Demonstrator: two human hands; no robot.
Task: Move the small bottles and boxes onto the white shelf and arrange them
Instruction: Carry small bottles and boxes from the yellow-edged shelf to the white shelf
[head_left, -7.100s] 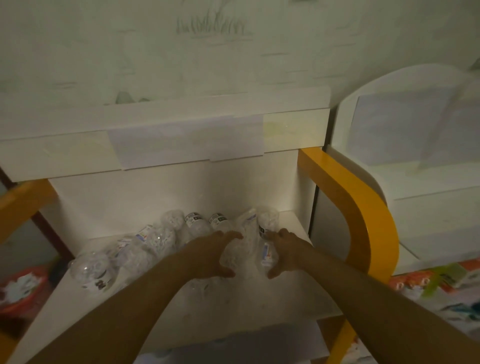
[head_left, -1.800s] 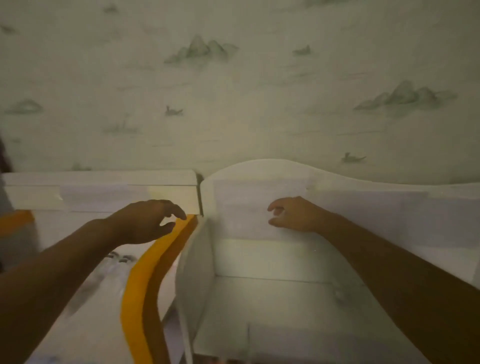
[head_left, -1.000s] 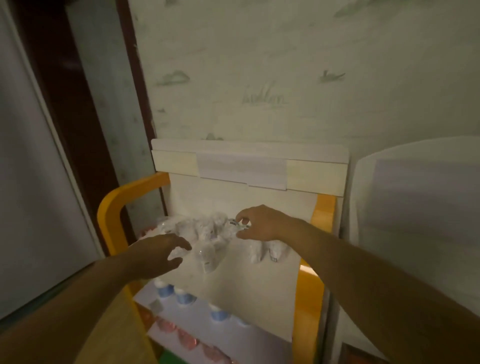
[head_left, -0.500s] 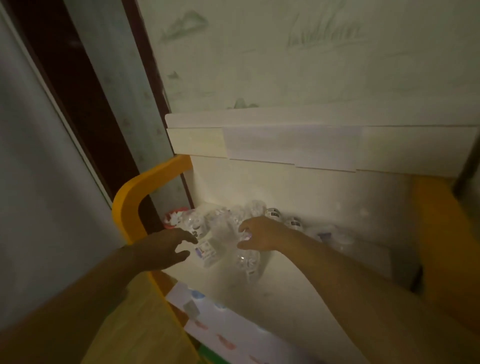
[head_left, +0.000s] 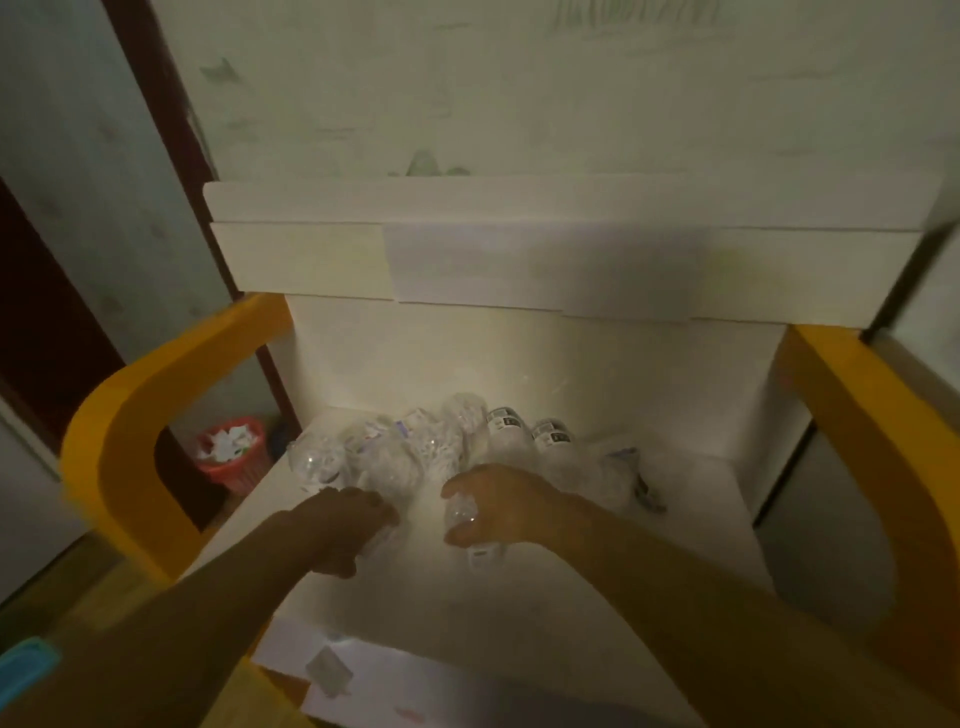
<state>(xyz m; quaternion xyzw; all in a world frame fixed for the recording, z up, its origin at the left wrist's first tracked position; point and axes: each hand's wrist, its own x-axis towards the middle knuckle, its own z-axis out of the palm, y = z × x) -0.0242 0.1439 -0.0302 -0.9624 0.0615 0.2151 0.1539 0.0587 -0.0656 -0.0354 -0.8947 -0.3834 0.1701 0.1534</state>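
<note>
Bottle (head_left: 470, 525) in R hand (head_left: 501, 506), axis near-far

The room is looking dim, and a weak light is falling mostly on the middle of the view. A pale wall (head_left: 519, 78) with faint green drawings, something like grass and small hills, is filling the upper part. At the left a dark brown door frame (head_left: 156, 114) is running down beside the wall, and a light grey-blue panel (head_left: 62, 156) is standing next to it. Two curved orange side panels (head_left: 119, 415) are framing the furniture at left and right. Behind the left one, a red wastebasket (head_left: 234, 460) with white paper scraps is sitting on the floor. A wooden floor (head_left: 67, 582) is showing at the lower left.
</note>
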